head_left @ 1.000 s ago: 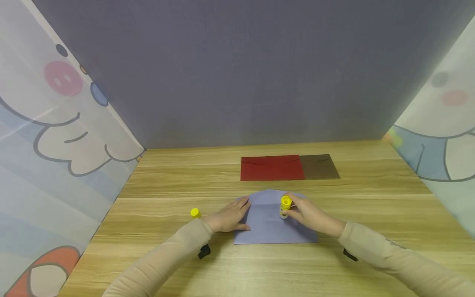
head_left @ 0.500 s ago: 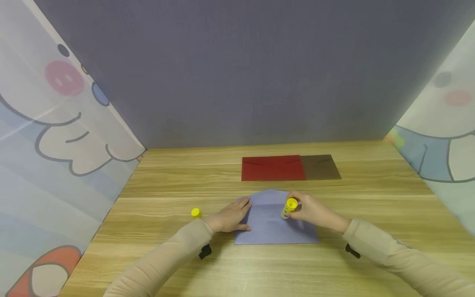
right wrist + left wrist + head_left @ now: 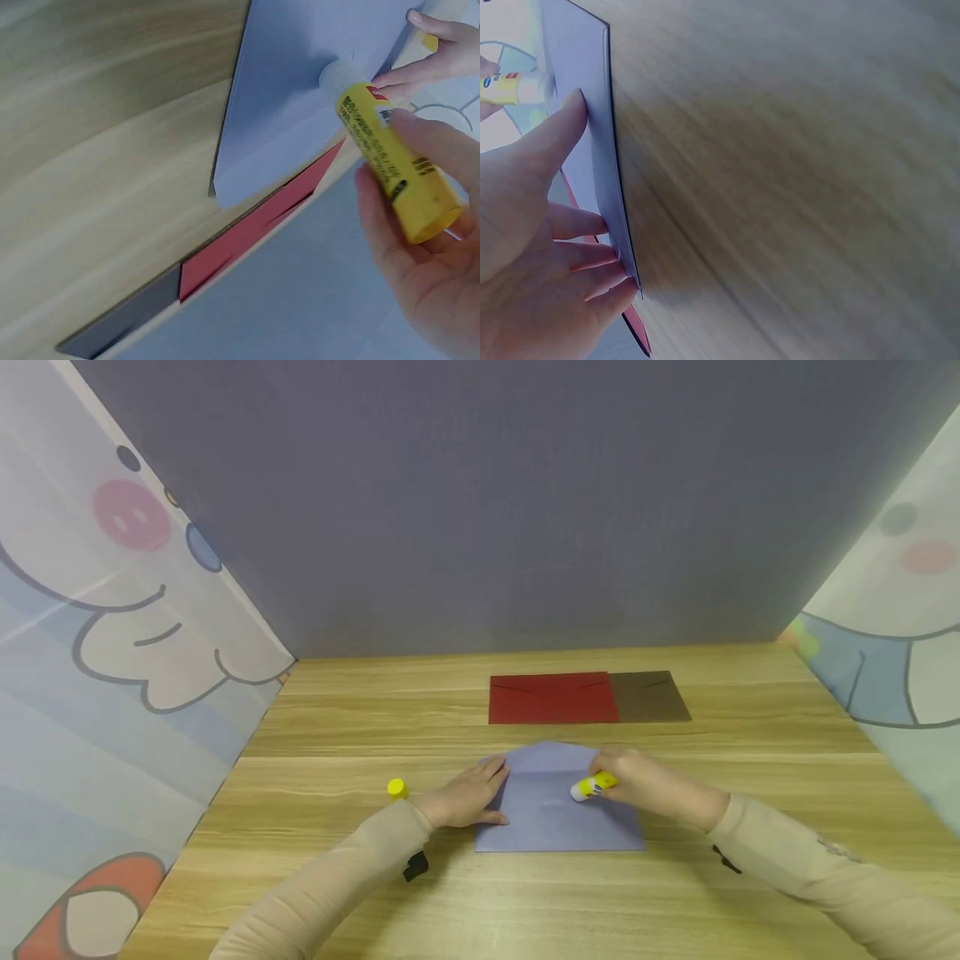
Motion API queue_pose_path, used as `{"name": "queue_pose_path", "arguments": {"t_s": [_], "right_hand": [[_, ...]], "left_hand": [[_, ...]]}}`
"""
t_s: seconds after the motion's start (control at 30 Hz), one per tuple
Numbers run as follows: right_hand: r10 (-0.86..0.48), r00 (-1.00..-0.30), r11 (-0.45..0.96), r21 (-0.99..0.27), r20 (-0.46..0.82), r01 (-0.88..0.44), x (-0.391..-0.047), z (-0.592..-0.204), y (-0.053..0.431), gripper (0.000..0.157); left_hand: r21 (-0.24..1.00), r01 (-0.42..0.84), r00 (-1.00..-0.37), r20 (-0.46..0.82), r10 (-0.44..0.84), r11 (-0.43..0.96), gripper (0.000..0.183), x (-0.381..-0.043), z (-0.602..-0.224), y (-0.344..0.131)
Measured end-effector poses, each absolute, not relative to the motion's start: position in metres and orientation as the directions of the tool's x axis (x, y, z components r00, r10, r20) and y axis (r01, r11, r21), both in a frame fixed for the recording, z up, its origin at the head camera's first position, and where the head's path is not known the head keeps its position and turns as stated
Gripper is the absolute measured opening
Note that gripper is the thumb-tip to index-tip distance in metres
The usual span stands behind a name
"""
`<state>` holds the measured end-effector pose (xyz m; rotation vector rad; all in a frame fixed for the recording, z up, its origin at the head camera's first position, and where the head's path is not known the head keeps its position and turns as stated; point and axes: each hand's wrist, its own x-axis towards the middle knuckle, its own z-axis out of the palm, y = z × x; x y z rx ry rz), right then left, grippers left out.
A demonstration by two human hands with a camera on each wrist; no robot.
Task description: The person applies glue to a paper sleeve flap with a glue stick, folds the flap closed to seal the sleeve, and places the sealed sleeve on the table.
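Note:
A lavender envelope point(image 3: 536, 818) with its pointed flap unfolded away from the person lies on the table. My left hand point(image 3: 467, 796) rests flat on its left part, fingers spread, as the left wrist view also shows. In my right hand point(image 3: 645, 783) a yellow-and-white glue stick point(image 3: 594, 786) is gripped between thumb and fingers. Tilted, its white end touches the envelope right of the middle; the right wrist view shows the glue stick's yellow barrel point(image 3: 394, 161) with printing. The yellow cap point(image 3: 397, 788) stands on the table left of my left hand.
Behind the lavender envelope lie a red envelope point(image 3: 553, 698) and a brown envelope point(image 3: 651, 697), the red one's right edge meeting the brown. A grey panel point(image 3: 525, 510) rises at the table's back, and printed curtains point(image 3: 97, 635) hang at both sides.
My right hand has moved slightly right and tipped the glue stick from nearly upright to a strong slant, its yellow base leaning right. My left hand stays put on the lavender envelope.

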<state>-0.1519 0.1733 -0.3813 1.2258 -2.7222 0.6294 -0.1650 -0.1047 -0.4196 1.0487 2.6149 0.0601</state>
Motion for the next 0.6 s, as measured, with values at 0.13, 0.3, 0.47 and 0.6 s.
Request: {"name": "queue_pose_path", "arguments": {"t_s": [0.13,0.3,0.47,0.6], "right_hand": [[-0.76,-0.578,0.581,-0.088,0.297,-0.809,-0.148,-0.383,0.175,0.023],[-0.796,-0.511,0.584,0.191,0.325,-0.789,-0.146,-0.394,0.174,0.026],[-0.775,-0.526,0.615,0.222,0.351,-0.757,-0.142,-0.399,0.172,0.028],[-0.757,-0.522,0.626,0.207,0.393,-0.752,-0.14,-0.401,0.173,0.027]], "left_hand": [[0.158,0.666,-0.676,-0.283,0.68,0.729,0.076,-0.164,-0.419,-0.105],[0.204,0.677,-0.662,-0.254,0.706,0.708,0.076,-0.163,-0.418,-0.108],[0.208,0.681,-0.659,-0.244,0.712,0.702,0.076,-0.163,-0.416,-0.108],[0.175,0.676,-0.668,-0.263,0.696,0.716,0.075,-0.164,-0.418,-0.105]]}}
